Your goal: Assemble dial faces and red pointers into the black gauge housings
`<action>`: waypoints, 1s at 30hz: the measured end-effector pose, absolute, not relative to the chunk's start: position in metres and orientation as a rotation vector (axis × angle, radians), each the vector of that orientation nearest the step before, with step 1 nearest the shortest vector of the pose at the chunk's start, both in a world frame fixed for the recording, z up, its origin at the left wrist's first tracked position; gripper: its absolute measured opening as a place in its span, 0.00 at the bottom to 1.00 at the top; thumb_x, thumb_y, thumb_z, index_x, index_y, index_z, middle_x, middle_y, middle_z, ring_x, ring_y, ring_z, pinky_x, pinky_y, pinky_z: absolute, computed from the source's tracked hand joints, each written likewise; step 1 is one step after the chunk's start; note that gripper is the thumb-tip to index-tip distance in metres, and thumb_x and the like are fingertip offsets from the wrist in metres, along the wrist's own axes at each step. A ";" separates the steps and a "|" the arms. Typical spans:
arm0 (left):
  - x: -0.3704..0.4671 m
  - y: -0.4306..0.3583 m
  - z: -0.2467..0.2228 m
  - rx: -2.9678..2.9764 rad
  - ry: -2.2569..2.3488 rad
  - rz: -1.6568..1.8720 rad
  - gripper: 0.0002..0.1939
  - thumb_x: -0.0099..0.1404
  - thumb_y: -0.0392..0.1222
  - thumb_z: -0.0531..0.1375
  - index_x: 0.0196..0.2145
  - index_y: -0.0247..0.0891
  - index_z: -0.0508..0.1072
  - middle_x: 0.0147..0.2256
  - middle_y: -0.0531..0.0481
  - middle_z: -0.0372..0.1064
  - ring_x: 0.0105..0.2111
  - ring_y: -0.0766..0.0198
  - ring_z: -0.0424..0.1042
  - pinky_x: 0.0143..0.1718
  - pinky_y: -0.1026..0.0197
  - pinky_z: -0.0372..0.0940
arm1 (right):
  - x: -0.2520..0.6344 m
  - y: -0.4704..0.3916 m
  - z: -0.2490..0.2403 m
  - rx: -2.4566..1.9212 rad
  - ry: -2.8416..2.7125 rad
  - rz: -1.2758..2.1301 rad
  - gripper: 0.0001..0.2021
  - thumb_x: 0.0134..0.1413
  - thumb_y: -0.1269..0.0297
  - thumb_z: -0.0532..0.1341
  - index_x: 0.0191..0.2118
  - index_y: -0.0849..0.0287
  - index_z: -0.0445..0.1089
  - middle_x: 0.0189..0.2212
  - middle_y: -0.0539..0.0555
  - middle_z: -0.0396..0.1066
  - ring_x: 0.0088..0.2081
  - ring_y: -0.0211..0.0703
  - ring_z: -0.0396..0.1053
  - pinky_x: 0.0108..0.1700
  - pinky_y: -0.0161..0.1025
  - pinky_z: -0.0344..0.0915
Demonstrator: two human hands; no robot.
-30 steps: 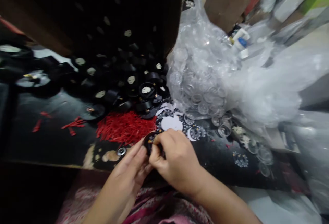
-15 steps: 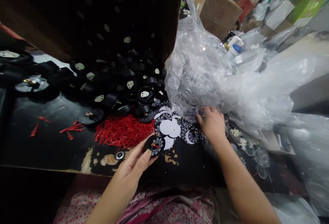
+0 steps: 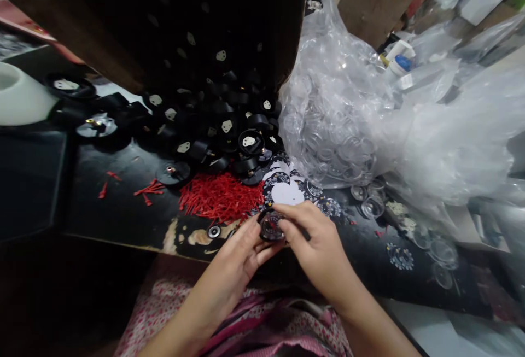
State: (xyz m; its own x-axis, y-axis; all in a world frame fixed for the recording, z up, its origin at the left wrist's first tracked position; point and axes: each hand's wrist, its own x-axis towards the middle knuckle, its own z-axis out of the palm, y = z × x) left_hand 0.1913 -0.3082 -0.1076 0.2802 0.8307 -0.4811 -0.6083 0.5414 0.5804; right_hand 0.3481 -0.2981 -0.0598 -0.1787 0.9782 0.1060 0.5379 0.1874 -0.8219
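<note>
My left hand (image 3: 241, 247) holds a small round black dial gauge (image 3: 270, 227) with a red pointer, its face turned up. My right hand (image 3: 314, 236) pinches the rim of a clear round cover at the gauge's face; whether the cover is seated cannot be made out. Just beyond the hands, printed dial discs (image 3: 287, 193) lie overlapping, some with their white backs up. A heap of red pointers (image 3: 221, 195) sits to their left. More clear covers (image 3: 372, 206) lie loose on the right, and others fill a clear plastic bag (image 3: 332, 138).
Many black gauge housings (image 3: 172, 171) spill from a large dark box (image 3: 205, 12) at the back. A small ring-shaped part (image 3: 214, 232) lies by the worn front edge of the black table (image 3: 106, 209). Cardboard boxes (image 3: 373, 1) and plastic wrapping crowd the right.
My right hand has come from the loose clear covers to the gauge in my left hand, bringing a clear cover. The view has shifted somewhat to the left.
</note>
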 end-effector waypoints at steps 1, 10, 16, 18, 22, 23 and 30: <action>0.191 -0.309 -0.108 0.335 0.861 0.993 0.15 0.63 0.49 0.65 0.46 0.43 0.79 0.54 0.44 0.74 0.53 0.50 0.73 0.51 0.52 0.71 | 0.339 -0.303 -0.061 -1.397 -1.809 0.828 0.14 0.64 0.70 0.56 0.52 0.56 0.74 0.40 0.56 0.71 0.41 0.40 0.71 0.46 0.39 0.69; 0.187 -0.315 -0.112 0.759 1.003 0.912 0.19 0.61 0.44 0.65 0.51 0.43 0.77 0.54 0.47 0.75 0.59 0.50 0.67 0.58 0.51 0.65 | 0.330 -0.290 -0.069 -1.620 -2.019 0.487 0.21 0.70 0.55 0.47 0.29 0.59 0.68 0.25 0.51 0.66 0.30 0.42 0.64 0.35 0.39 0.58; 0.194 -0.312 -0.109 0.794 1.005 0.939 0.17 0.61 0.42 0.65 0.49 0.42 0.77 0.51 0.47 0.77 0.54 0.52 0.73 0.59 0.51 0.63 | 0.319 -0.287 -0.077 -1.589 -2.059 0.282 0.24 0.72 0.61 0.42 0.24 0.57 0.62 0.20 0.49 0.62 0.25 0.39 0.58 0.34 0.40 0.52; 0.194 -0.314 -0.106 0.799 1.014 0.922 0.18 0.60 0.43 0.65 0.49 0.43 0.78 0.50 0.48 0.77 0.54 0.52 0.73 0.58 0.51 0.64 | 0.322 -0.289 -0.076 -1.572 -2.029 0.380 0.24 0.72 0.58 0.44 0.23 0.57 0.62 0.20 0.49 0.63 0.25 0.39 0.59 0.35 0.39 0.53; 0.157 -0.342 -0.109 0.837 1.211 0.887 0.17 0.60 0.48 0.66 0.48 0.48 0.78 0.50 0.50 0.78 0.53 0.50 0.73 0.55 0.54 0.67 | 0.335 -0.292 -0.071 -1.455 -1.931 0.834 0.18 0.69 0.54 0.50 0.32 0.57 0.69 0.25 0.48 0.71 0.30 0.38 0.67 0.37 0.36 0.58; 0.139 -0.352 -0.113 0.840 1.324 0.895 0.18 0.59 0.51 0.65 0.48 0.49 0.78 0.49 0.51 0.78 0.52 0.49 0.74 0.54 0.54 0.68 | 0.339 -0.292 -0.071 -1.439 -1.888 0.914 0.16 0.69 0.55 0.51 0.35 0.57 0.70 0.27 0.48 0.72 0.31 0.38 0.68 0.37 0.36 0.59; 0.033 -0.369 -0.123 1.592 2.169 0.902 0.22 0.65 0.51 0.59 0.56 0.50 0.67 0.65 0.49 0.59 0.65 0.40 0.54 0.66 0.39 0.43 | 0.326 -0.291 -0.073 -1.437 -1.883 1.066 0.12 0.66 0.61 0.55 0.32 0.57 0.70 0.27 0.48 0.71 0.30 0.38 0.68 0.34 0.35 0.60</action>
State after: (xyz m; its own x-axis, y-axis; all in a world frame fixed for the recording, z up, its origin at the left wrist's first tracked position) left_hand 0.0326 -0.3694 -0.1225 -0.3391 0.9331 0.1194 0.7426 0.1876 0.6429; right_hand 0.3265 -0.2910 -0.0730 -0.2874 0.9567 -0.0463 0.5318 0.1192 -0.8384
